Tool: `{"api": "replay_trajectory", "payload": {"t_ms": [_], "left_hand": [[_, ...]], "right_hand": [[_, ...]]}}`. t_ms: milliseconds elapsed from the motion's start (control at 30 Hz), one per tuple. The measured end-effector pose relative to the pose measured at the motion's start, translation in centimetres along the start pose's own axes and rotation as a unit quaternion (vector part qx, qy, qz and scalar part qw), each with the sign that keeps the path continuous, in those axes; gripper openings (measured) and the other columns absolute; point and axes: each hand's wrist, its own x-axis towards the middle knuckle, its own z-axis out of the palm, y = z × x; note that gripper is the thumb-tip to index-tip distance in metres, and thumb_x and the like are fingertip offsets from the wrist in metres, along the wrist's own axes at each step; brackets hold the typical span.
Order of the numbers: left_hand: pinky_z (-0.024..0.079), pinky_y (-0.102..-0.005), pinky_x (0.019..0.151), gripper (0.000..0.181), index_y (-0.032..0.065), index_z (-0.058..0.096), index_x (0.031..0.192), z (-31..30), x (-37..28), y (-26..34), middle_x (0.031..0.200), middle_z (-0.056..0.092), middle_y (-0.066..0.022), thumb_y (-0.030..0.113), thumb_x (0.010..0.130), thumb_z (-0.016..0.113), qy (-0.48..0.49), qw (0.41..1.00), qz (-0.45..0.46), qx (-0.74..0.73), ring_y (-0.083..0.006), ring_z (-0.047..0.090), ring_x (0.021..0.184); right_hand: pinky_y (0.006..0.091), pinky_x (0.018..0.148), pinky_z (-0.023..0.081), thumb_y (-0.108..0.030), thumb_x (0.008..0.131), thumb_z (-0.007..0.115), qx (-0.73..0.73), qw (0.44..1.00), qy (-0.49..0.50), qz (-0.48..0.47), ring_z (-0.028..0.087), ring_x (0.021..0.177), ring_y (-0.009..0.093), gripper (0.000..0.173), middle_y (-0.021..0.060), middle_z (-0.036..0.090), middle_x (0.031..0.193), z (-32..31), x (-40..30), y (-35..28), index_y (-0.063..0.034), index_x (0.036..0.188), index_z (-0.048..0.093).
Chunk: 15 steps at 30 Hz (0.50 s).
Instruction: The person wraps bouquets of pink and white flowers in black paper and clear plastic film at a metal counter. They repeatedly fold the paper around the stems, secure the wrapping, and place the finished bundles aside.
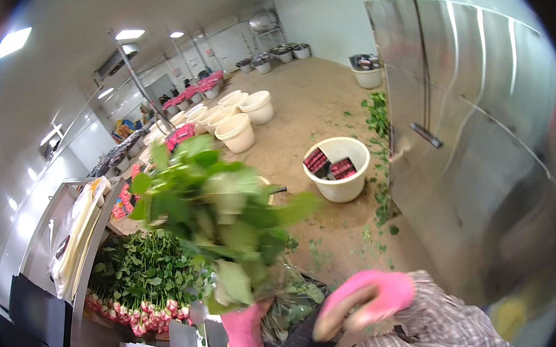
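A bunch of leafy green stems [226, 213], blurred, stands upright in front of me. My left hand [242, 327], in a pink glove with a yellow band at the wrist, is closed around its lower part; the leaves hide the fingertips. To its right is my right hand [363, 301], also in a pink glove and blurred, with its fingers curved and apart and nothing seen between them. Dark wrapping with clear film [297, 322] and leaves in it lies between and below my hands. Pink-and-white roses [146, 316] with leafy stems lie at the left.
A white bucket [342, 187] with dark red packed bundles stands on the floor ahead. Stacked cream buckets [236, 132] are farther back. A metal rack [89, 217] holding pale sheets rises at left, a metal panel [464, 130] at right. Loose leaves [365, 245] litter the floor.
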Motion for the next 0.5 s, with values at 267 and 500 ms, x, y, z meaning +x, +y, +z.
{"api": "replay_trajectory", "payload": {"t_ms": [267, 500], "left_hand": [[0.055, -0.0432, 0.101, 0.042, 0.0006, 0.060, 0.134, 11.0, 14.1, -12.7, 0.129, 0.067, -0.0155, 0.030, 0.105, 0.051, -0.036, 0.836, -0.216, -0.504, -0.0268, 0.067, 0.113], [0.050, -0.0452, 0.107, 0.048, 0.0031, 0.057, 0.138, 25.2, 23.7, -24.0, 0.135, 0.063, -0.0138, 0.038, 0.107, 0.047, -0.147, 0.666, -0.404, -0.610, -0.0288, 0.062, 0.120]], "right_hand": [[0.0435, 0.116, 0.039, -0.030, 0.082, 0.081, -0.291, 0.847, 0.443, 0.041, 0.034, 0.150, 0.027, 0.092, 0.0150, 0.037, 0.161, -17.7, -14.0, 4.0, -0.0054, 0.158, 0.036], [0.0410, 0.099, 0.051, -0.034, 0.097, 0.065, -0.497, 0.804, 0.315, 0.089, 0.063, 0.118, 0.035, 0.056, 0.0200, 0.064, 0.130, -33.3, -8.6, 0.5, -0.0043, 0.142, 0.054]]}}
